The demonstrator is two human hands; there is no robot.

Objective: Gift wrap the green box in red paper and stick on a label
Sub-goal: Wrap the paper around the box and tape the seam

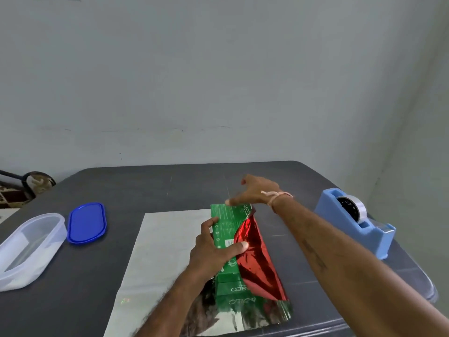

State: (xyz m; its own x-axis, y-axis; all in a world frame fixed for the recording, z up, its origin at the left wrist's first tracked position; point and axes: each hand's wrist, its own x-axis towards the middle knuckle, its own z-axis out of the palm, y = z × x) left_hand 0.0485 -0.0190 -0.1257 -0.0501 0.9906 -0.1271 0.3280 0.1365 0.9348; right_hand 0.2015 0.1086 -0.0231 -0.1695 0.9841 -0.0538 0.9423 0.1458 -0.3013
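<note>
The green box (227,222) lies lengthwise on a sheet of wrapping paper (165,251) that is spread silver side up on the table. The sheet's right edge is folded up over the box, showing its shiny red side (255,259). My left hand (213,249) grips the box from the left, fingers round its side and thumb pressing the red edge onto the top. My right hand (257,190) reaches over the far end. Its straight fingers touch the box's far top edge, and its thumb is lifted. No label is in view.
A light blue tape dispenser (357,224) with a clear tape roll stands at the right of the dark table (145,186). A blue lid (87,222) and a clear plastic container (29,249) lie at the left. A wall rises behind the table.
</note>
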